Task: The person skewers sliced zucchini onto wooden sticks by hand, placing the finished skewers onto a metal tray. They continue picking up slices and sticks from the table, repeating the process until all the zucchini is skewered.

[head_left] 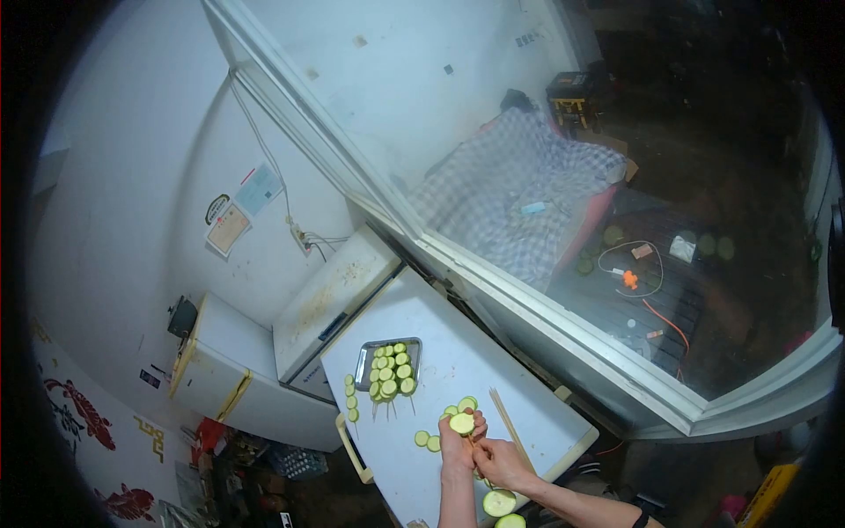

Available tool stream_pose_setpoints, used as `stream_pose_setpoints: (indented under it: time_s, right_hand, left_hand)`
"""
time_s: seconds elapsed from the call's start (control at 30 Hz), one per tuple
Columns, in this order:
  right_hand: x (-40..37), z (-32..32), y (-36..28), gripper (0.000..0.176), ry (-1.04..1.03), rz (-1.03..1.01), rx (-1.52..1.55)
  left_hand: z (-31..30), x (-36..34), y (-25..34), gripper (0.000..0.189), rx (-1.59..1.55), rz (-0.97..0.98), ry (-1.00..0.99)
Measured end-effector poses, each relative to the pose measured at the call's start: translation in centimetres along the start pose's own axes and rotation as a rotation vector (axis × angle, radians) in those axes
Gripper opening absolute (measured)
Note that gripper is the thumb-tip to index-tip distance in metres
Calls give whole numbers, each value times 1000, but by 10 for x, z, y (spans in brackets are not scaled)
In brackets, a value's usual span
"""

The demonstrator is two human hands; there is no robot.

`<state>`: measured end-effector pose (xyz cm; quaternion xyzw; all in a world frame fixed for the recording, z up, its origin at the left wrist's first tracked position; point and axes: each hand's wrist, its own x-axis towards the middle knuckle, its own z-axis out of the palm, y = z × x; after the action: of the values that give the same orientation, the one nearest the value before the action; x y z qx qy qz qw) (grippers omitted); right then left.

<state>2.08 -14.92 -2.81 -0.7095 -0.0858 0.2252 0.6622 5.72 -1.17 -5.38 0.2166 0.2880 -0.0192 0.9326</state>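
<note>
My left hand (pixel 457 447) grips a round green-skinned zucchini slice (pixel 461 424) above the white worktop. Close against it, my right hand (pixel 499 464) is closed in a pinch on what looks like a thin wooden skewer, mostly hidden by the fingers. Loose zucchini slices (pixel 467 404) lie just beyond my hands, and two more slices (pixel 428 441) sit to their left. Larger zucchini pieces (pixel 499 502) are below my right wrist. A bundle of wooden skewers (pixel 510 429) lies to the right. On the left, a metal tray (pixel 417 349) bears several skewered rows of slices (pixel 388 373).
One skewered row (pixel 351 398) lies left of the tray. The white worktop (pixel 458 352) borders a window frame (pixel 493 268) and a stained white chest (pixel 334 286). Behind the glass are a checked cover (pixel 502 185) and an orange cord (pixel 666 321).
</note>
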Motion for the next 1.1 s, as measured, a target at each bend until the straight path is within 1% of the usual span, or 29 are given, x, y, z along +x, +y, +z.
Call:
stream_pose_setpoints:
  time_s: [0.17, 0.37, 0.43, 0.57, 0.7, 0.77, 0.83, 1.03, 1.1]
  right_hand:
    - [-2, -1, -4, 26, -2, 10, -2]
    - [-1, 0, 2, 26, 3, 8, -6]
    - [-3, 0, 2, 25, 3, 14, -8]
    - [-6, 1, 1, 28, 34, -38, -42]
    - [-4, 8, 13, 29, 74, -101, -78]
    - [-5, 7, 13, 29, 71, -98, -72]
    - [-6, 7, 12, 29, 68, -95, -65]
    - [-5, 10, 17, 29, 56, -72, -36]
    - [-4, 9, 15, 29, 96, -84, -54]
  left_hand:
    - [-3, 1, -1, 37, -9, 10, -15]
    - [2, -2, -2, 37, 12, 19, 11]
    - [1, -3, -2, 36, 40, 19, -22]
    - [-2, -3, -2, 34, 100, 37, -50]
    - [2, -8, -4, 34, 122, 45, -20]
    - [2, -8, -4, 34, 136, 48, -10]
    - [1, -9, -3, 35, 147, 47, -65]
    - [4, -10, -4, 34, 228, 59, -61]
    - [4, -11, -4, 33, 229, 64, -73]
